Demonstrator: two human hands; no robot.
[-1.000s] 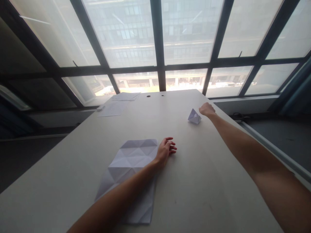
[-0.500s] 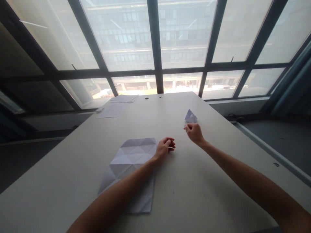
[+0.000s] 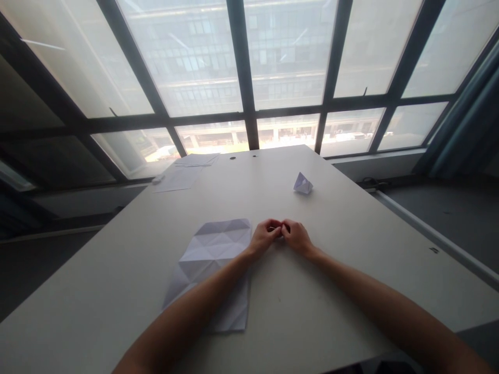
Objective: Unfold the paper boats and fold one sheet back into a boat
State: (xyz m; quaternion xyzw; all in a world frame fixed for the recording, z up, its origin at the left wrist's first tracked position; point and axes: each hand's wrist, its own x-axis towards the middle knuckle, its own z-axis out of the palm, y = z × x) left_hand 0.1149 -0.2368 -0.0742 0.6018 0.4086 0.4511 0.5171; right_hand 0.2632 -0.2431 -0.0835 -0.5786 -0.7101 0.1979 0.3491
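My left hand (image 3: 265, 236) and my right hand (image 3: 296, 237) rest together on the white table (image 3: 335, 291), fingertips touching, both with fingers curled. Whether anything lies between the fingers I cannot make out. A creased white paper sheet (image 3: 212, 270) lies flat under my left forearm, just left of the hands. A small folded paper figure (image 3: 303, 183) stands farther back on the table, well beyond my right hand.
Several loose paper sheets (image 3: 183, 174) lie at the table's far left corner. Two small dark holes (image 3: 233, 157) sit near the far edge. Large windows with dark frames rise behind the table. The floor drops away on both sides.
My right hand has left the folded paper figure and drawn back toward me to meet my left hand. My left hand has stayed in place with its fingers curled tighter.
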